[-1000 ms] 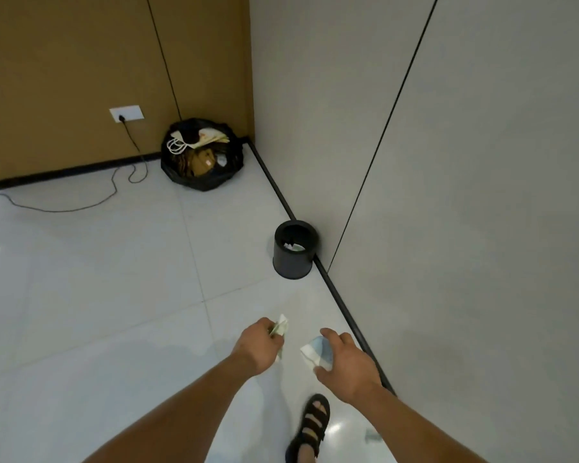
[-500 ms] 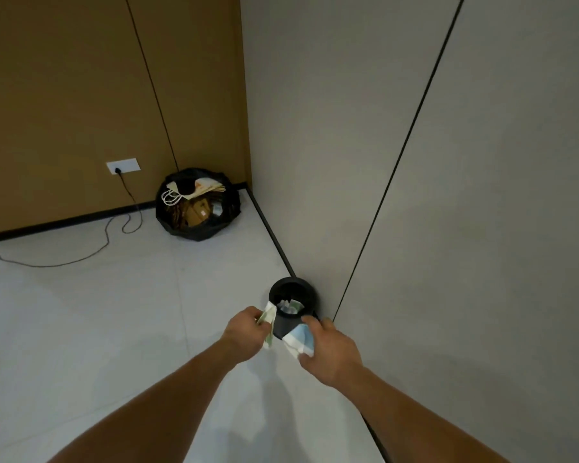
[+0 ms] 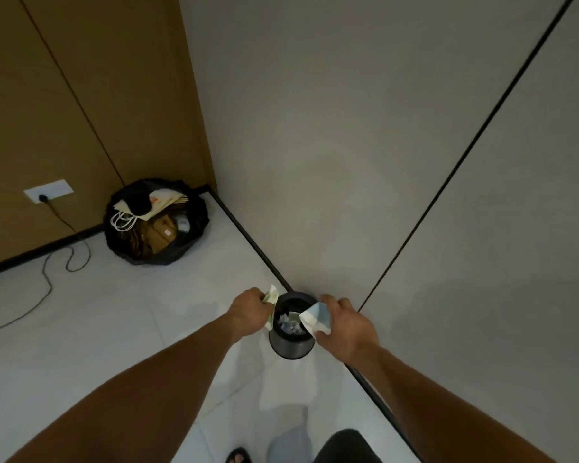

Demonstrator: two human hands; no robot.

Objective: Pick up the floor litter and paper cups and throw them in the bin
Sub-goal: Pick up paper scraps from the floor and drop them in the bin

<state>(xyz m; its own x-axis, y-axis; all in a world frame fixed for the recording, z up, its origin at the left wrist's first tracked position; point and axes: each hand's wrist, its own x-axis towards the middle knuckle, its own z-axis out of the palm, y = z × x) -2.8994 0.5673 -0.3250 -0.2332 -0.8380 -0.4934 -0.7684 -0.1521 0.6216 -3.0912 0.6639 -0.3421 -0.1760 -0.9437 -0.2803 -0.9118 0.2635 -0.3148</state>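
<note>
While left grip [image 3: 248, 312], right grip [image 3: 345, 325] hold litter [image 3: 315, 318] at bin [image 3: 291, 349], bag [image 3: 181, 252] apart.

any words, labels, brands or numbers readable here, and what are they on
No text is readable.
Orange mark on the paper bag in the black sack: too blurred.
Pale sticker on the box: too small.
Print on the green paper in the left hand: blurred.
The blue-white paper in the right hand: no text visible.
</note>
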